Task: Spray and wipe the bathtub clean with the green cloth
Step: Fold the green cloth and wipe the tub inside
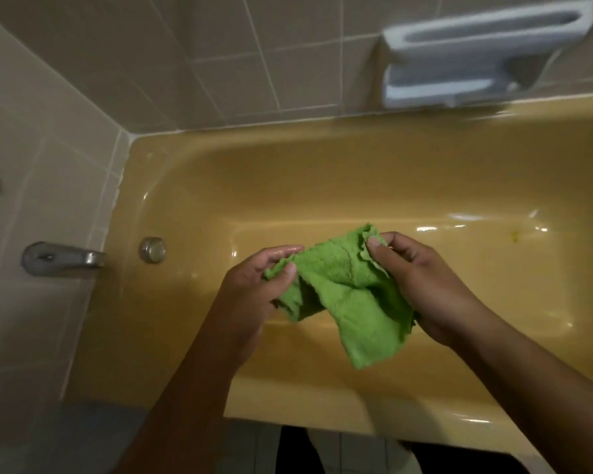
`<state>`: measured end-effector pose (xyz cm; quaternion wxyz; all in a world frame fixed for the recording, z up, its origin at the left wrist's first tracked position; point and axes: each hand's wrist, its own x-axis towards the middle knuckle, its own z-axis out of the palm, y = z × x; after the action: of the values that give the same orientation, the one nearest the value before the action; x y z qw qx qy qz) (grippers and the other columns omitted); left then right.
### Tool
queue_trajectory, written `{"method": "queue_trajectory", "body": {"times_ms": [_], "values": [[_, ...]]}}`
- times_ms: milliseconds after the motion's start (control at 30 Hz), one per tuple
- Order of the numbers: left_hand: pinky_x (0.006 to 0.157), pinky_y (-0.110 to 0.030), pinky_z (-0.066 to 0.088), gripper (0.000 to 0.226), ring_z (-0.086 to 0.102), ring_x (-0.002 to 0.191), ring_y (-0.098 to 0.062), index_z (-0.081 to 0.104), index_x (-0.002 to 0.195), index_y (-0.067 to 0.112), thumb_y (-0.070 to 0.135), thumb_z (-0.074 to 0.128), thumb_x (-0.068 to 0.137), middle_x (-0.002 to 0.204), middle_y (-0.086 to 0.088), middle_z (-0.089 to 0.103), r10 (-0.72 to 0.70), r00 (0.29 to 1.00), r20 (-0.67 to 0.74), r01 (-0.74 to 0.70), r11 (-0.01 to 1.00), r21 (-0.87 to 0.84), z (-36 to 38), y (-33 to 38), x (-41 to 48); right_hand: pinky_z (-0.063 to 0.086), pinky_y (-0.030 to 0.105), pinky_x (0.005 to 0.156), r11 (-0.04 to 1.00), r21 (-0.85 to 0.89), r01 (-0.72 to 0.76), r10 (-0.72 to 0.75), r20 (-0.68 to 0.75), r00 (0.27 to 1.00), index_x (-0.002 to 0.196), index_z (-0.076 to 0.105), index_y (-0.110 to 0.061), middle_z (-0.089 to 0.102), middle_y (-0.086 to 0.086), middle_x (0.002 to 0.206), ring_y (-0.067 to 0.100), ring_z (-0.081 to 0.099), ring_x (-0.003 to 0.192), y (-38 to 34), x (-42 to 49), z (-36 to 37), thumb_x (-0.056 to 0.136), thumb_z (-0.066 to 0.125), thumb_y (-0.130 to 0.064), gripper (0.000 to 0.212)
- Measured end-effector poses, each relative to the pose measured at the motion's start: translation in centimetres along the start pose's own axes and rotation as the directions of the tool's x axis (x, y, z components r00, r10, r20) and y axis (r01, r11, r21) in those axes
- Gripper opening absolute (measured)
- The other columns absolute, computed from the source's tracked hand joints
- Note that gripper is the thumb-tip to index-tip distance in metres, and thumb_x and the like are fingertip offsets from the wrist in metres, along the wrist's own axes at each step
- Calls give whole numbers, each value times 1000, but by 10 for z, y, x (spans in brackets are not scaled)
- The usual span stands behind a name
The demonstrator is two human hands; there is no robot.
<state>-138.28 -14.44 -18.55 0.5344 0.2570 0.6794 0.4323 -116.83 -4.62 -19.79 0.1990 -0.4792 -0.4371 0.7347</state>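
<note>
Both hands over the yellow bathtub [322, 172], w/ the green cloth [343, 295] stretched btwn them. Left hand [254, 285] pinches its crumpled left end; right hand [421, 278] grips the upper right edge, rest hanging below. Metal spout [62, 258] well left of left hand.

view: head, wide-angle, worn by the person | position: above the near rim of the yellow bathtub [356, 417] | facing: forward and steeply down into the tub, tiled wall [220, 46] at top, spout [65, 260] at left | range: close, left hand [250, 289] and right hand [425, 285] large at mid-frame, green cloth [343, 295] between them
</note>
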Motion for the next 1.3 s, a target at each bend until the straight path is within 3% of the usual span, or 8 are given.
{"method": "queue_trajectory", "body": {"times_ms": [100, 333, 500, 600, 800, 1000, 1133, 1300], "values": [[83, -26, 54, 28, 73, 99, -11, 82, 96, 32, 9, 66, 99, 104, 5, 79, 134, 990, -50, -127, 984, 128, 28, 36, -41, 58, 23, 68, 980, -144, 135, -134, 19, 991, 104, 69, -14, 77, 6, 95, 20, 74, 84, -43, -47, -23, 104, 56, -37, 27], [96, -37, 56, 27, 70, 107, -4, 78, 103, 39, 14, 69, 99, 107, 19, 77, 408, 913, 8, -392, 870, 300, 74, 117, -96, 59, 65, 81, 924, -213, 318, -336, -54, 940, 118, 62, -37, 67, 17, 103, 29, 68, 93, -104, -132, -60, 100, 58, -48, 22], [103, -45, 56, 23, 66, 114, -3, 77, 110, 35, 16, 69, 99, 116, 15, 75, 451, 886, 107, -463, 855, 233, 86, 169, -112, 61, 25, 67, 895, -342, 287, -292, 36, 956, 153, 24, -51, 58, -10, 116, 5, 71, 98, -128, -188, -69, 83, 82, -16, 97], [102, -56, 55, 25, 68, 118, -24, 75, 113, 38, 20, 74, 96, 118, 2, 75, 404, 894, 193, -438, 880, 185, 79, 187, -122, 58, 22, 71, 886, -388, 253, -301, -66, 951, 158, 21, -51, 70, -10, 110, 10, 71, 105, -120, -209, -62, 85, 81, -17, 100], [85, -40, 61, 30, 71, 91, -27, 71, 122, 12, 12, 72, 92, 109, -21, 73, 309, 871, 382, -321, 946, -34, 52, 234, -137, 62, 45, 87, 930, -9, 368, -364, -161, 917, 145, 54, -40, 67, 8, 130, 23, 73, 109, -136, -241, -39, 86, 75, -17, 67], [117, -64, 35, 82, 49, 142, -37, 38, 158, 35, 74, 53, 87, 154, -13, 54, 279, 692, 665, -57, 940, -335, 33, 194, -145, 54, 52, 104, 881, 328, 341, -314, -132, 940, 150, 46, -34, 67, 4, 139, 28, 64, 128, -114, -266, -4, 101, 46, -60, 56], [115, -56, 41, 98, 48, 143, -34, 42, 144, 64, 33, 98, 70, 168, -2, 31, 78, 861, 502, -2, 989, -149, 44, 113, -137, 58, 65, 87, 932, 310, 189, -60, -382, 922, 152, 33, -53, 55, 11, 145, 43, 68, 111, -57, -258, 10, 82, 80, -13, 93], [113, -33, 23, 78, 5, 159, -20, 42, 153, 48, 4, 71, 95, 173, 1, 9, 79, 906, 415, -76, 997, -22, 47, 110, -136, 58, 58, 94, 984, 15, 179, -136, -585, 800, 146, 24, -69, 46, 18, 152, 34, 63, 120, -56, -258, 16, 66, 88, -42, 107]]}}
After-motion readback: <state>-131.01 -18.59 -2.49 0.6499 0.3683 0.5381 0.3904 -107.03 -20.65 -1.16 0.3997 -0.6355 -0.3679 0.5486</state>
